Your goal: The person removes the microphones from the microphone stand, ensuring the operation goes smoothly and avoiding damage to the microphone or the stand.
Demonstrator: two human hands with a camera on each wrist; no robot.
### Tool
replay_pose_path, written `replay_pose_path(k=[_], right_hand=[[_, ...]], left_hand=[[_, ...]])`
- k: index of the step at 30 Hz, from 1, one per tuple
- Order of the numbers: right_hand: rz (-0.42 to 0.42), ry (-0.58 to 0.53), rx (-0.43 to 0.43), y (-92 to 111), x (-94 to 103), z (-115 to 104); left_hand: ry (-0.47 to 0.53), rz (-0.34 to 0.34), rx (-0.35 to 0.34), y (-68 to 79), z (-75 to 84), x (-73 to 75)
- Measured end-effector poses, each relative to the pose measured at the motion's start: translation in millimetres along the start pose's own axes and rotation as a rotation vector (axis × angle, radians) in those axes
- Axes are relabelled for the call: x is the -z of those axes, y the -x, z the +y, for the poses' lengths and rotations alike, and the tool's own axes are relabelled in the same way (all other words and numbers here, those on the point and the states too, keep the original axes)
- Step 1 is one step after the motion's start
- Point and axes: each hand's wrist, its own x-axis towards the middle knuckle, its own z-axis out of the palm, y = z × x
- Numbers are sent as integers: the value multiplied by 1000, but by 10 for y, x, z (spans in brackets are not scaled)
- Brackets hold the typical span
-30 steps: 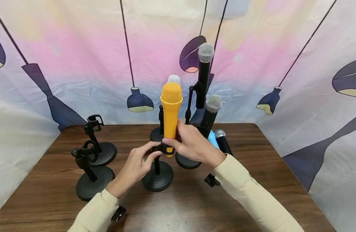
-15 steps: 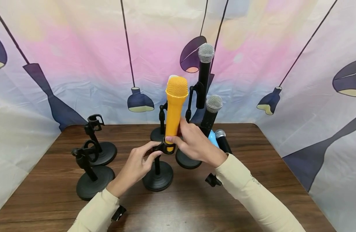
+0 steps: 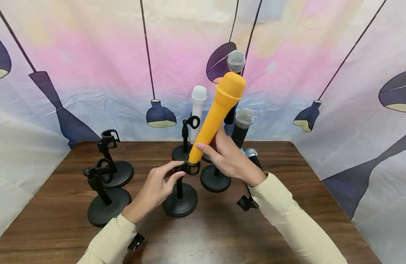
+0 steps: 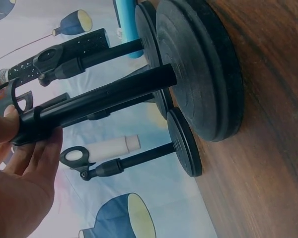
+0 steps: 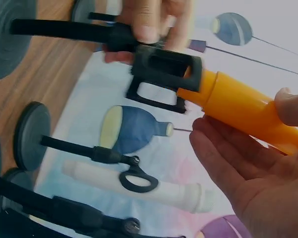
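Note:
My right hand [image 3: 234, 159] grips a yellow microphone [image 3: 214, 119] by its lower handle. It leans up to the right, with its tail end at the ring clip [image 3: 193, 168] of a black desk microphone stand [image 3: 180, 201]. In the right wrist view, that end overlaps the clip's edge; whether they touch I cannot tell. My left hand [image 3: 155, 189] pinches the stand's top beside the clip between thumb and fingers. Upright on the table, the stand shows its round base [image 4: 203, 69] in the left wrist view.
Two black stands [image 3: 108, 207] with bare clips stand left. Behind are a white microphone [image 3: 199, 102], a stand with an open ring clip [image 3: 193, 121], and black microphones with silver heads [image 3: 244, 118]. A light-blue object [image 4: 129, 29] shows in the left wrist view. Patterned cloth [image 3: 107, 55] hangs behind.
The yellow microphone has come up out of the clip and tipped to the right, uncovering the white microphone behind. My right hand has moved slightly right; my left hand has stayed on the stand.

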Motion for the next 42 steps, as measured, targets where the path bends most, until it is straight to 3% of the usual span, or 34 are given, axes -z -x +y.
replay_pose_path(k=[4, 10, 19, 30, 36, 42], right_hand=[[21, -22, -1, 27, 91, -11], [42, 30, -54, 133, 235, -12], [79, 96, -98, 310, 462, 60], [115, 148, -159, 559, 750, 227], [159, 198, -202, 698, 867, 350], [205, 234, -279, 840, 956, 467]], left_hand=[[-65, 29, -10, 23, 34, -18], [-254, 74, -22, 65, 124, -56], [-427, 132, -40, 46, 176, -88], [-460, 161, 8, -50, 88, -31], [-459, 205, 7, -125, -75, 34], [-461, 228, 54, -217, -231, 125]])
